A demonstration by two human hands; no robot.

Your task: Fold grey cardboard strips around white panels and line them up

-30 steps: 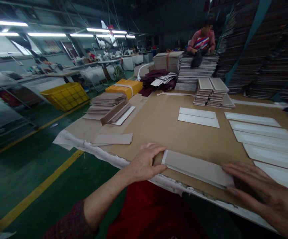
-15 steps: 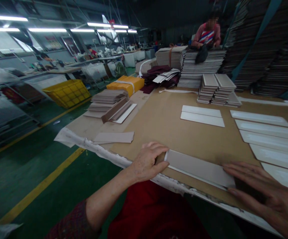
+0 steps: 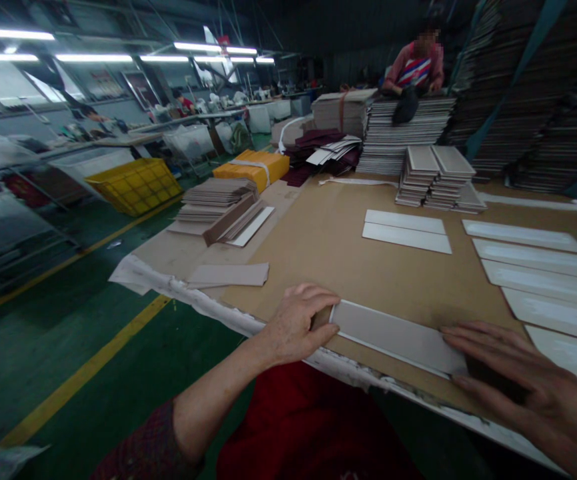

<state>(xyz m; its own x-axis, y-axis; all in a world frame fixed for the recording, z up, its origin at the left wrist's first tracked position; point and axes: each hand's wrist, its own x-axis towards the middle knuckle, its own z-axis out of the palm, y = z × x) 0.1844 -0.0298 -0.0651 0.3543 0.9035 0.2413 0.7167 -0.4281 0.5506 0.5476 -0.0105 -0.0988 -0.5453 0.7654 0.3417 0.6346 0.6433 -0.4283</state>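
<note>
A long grey cardboard strip (image 3: pixel 397 335) with a thin white border lies flat near the table's front edge. My left hand (image 3: pixel 302 321) grips its left end, thumb at the near corner and fingers at the far one. At the right end, my right hand (image 3: pixel 523 380) spans the strip's width between thumb and fingers, hiding that end. Right of it lies a column of glossy white strips (image 3: pixel 543 260). Beyond it, two white strips (image 3: pixel 406 231) lie side by side on the brown table top (image 3: pixel 313 257).
Grey cardboard pieces (image 3: pixel 231 274) lie at the table's left edge, below a stack of cardboard (image 3: pixel 213 200). Behind are a yellow package (image 3: pixel 253 168), stacked bordered panels (image 3: pixel 436 177) and a taller pile (image 3: pixel 403 137) with a person (image 3: pixel 413 70) behind it. A yellow basket (image 3: pixel 133 187) stands on the floor.
My right hand has shifted slightly left along the strip. The grey face now sits more evenly inside its white border. My left hand has stayed almost still.
</note>
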